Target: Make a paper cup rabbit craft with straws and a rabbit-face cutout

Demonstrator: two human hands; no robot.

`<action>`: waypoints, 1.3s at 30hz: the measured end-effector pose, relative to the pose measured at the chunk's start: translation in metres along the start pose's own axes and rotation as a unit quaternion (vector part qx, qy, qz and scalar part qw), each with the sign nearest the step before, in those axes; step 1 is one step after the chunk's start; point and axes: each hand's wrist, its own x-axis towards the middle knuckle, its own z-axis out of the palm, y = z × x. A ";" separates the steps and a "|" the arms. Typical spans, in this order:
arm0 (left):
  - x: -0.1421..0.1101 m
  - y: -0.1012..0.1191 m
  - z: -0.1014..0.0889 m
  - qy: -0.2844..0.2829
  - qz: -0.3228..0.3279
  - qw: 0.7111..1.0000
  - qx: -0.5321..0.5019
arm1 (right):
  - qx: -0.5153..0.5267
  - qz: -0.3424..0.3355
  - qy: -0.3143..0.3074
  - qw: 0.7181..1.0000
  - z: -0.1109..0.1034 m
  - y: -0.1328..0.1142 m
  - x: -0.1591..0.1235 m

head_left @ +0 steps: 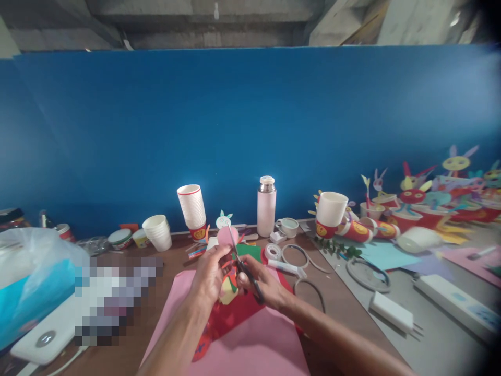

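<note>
A strip of brown bench (154, 316) gives you a lane between the white power bank (62, 324) and the pink sheet (258, 344), which lies flat beneath your wrists. Ahead, a tall cup stack (191, 209) and a pale pink flask (266, 213) flank a passage above a paper rabbit face (223, 221); a blue partition (235, 130) closes the back. A white tube (282, 267) crowds the space just beyond your right hand (260, 282).

Both hands (210, 275) (264, 279) hover close together, fingers curled, forearms (180, 330) converging.
</note>
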 end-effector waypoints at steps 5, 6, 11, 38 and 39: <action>0.002 -0.002 -0.003 -0.020 -0.002 1.000 -0.002 | 0.016 0.000 -0.006 1.000 0.000 -0.001 -0.001; 0.002 -0.002 -0.003 -0.024 -0.003 1.000 -0.002 | 0.018 0.000 -0.006 1.000 0.000 -0.001 -0.001; 0.000 -0.001 -0.002 -0.050 -0.006 0.999 -0.002 | 0.019 0.001 0.005 1.000 0.000 -0.005 0.000; 0.001 -0.001 -0.003 -0.055 0.009 0.998 0.032 | 0.007 0.003 0.014 1.000 0.001 -0.007 0.000; 0.001 -0.001 -0.003 -0.054 0.008 0.998 0.032 | 0.006 0.004 0.015 1.000 0.001 -0.006 0.000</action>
